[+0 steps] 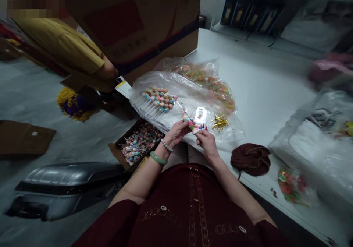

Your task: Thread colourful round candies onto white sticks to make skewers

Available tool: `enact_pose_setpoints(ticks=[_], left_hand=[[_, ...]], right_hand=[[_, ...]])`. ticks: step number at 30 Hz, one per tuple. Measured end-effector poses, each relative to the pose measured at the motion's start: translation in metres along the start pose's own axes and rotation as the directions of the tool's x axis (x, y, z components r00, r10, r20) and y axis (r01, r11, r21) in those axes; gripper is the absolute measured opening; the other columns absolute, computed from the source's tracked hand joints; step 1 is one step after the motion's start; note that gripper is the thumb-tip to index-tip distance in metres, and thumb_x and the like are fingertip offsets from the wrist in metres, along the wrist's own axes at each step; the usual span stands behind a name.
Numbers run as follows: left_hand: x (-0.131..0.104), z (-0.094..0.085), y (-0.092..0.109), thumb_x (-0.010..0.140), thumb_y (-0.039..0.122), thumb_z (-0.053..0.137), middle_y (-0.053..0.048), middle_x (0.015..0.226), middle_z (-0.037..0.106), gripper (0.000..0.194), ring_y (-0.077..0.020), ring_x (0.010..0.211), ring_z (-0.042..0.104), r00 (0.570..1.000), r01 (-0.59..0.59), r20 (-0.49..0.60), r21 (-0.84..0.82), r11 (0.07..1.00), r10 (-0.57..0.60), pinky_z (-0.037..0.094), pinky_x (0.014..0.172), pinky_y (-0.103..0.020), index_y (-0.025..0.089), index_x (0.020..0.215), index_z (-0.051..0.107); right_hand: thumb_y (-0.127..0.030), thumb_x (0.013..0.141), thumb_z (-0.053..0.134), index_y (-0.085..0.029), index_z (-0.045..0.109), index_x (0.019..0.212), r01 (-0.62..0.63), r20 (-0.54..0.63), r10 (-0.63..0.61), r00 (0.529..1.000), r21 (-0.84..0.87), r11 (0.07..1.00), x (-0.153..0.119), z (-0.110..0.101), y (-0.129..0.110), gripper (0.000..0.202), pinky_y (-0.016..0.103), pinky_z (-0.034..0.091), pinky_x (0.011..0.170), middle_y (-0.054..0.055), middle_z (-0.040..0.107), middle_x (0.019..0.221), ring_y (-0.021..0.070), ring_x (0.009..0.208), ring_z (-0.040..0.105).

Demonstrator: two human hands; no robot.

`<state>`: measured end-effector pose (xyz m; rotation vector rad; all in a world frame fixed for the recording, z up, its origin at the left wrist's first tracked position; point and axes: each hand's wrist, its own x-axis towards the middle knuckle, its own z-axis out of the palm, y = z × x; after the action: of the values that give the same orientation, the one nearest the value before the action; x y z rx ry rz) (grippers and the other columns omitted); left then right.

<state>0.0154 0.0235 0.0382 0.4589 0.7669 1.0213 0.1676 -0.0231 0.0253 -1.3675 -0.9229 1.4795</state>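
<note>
Between my two hands is a small multicoloured beaded piece [191, 123], in pink, blue and green. My left hand [178, 132], with a beaded bracelet and a green bangle at the wrist, is closed around its left part. The fingertips of my right hand [206, 142] pinch its right end. To the left, a bunch of pastel beaded sticks [161, 99] lies on clear plastic [176, 83]. Just beyond my hands rests a small packet with a pale card [200, 115]. Gold twist ties [220, 122] lie to the right of it.
A cardboard box [117, 155] of similar beaded sticks stands low left, near a grey suitcase [68, 177]. Bags of orange-green pieces [193, 74] lie behind. A large carton [154, 22] and a person in yellow [63, 44] are at left. Brown cloth [250, 159] lies right.
</note>
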Motion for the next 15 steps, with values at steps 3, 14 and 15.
enact_pose_setpoints(ticks=[3, 14, 15], left_hand=[[0.0, 0.001, 0.014, 0.07, 0.035, 0.081, -0.008, 0.081, 0.071, 0.038, -0.0206, 0.079, 0.07, 0.998, 0.059, 0.01, -0.031, 0.998, -0.059, 0.053, 0.082, -0.036, 0.013, 0.099, 0.068], [0.015, 0.032, 0.008, 0.07, 0.045, 0.079, 0.0, 0.057, 0.059, 0.038, -0.015, 0.058, 0.065, 0.985, -0.136, -0.125, -0.124, 0.983, 0.121, 0.055, 0.071, -0.033, 0.012, 0.074, 0.061], [0.014, 0.035, 0.007, 0.07, 0.047, 0.079, 0.001, 0.056, 0.058, 0.04, -0.0141, 0.055, 0.064, 0.986, -0.125, -0.125, -0.111, 0.986, 0.111, 0.055, 0.069, -0.032, 0.012, 0.072, 0.06]], right_hand=[[-0.037, 0.083, 0.058, -0.024, 0.071, 0.082, 0.297, -0.076, -0.363, 0.929, -0.433, 0.851, -0.004, -0.002, 0.002, 0.018, 0.022, 0.042, 0.058, -0.005, 0.059, 0.057, 0.0116, 0.055, 0.055], [-0.028, 0.083, 0.058, -0.021, 0.063, 0.079, 0.115, 0.07, -0.111, 0.991, -0.059, 0.992, -0.002, 0.005, -0.005, 0.01, 0.02, 0.033, 0.048, -0.005, 0.049, 0.055, 0.0092, 0.047, 0.041], [-0.027, 0.083, 0.059, -0.02, 0.059, 0.075, -0.058, 0.186, 0.036, 0.982, 0.114, 0.992, 0.002, 0.005, -0.008, 0.011, 0.019, 0.026, 0.043, -0.007, 0.039, 0.05, 0.0072, 0.041, 0.03]])
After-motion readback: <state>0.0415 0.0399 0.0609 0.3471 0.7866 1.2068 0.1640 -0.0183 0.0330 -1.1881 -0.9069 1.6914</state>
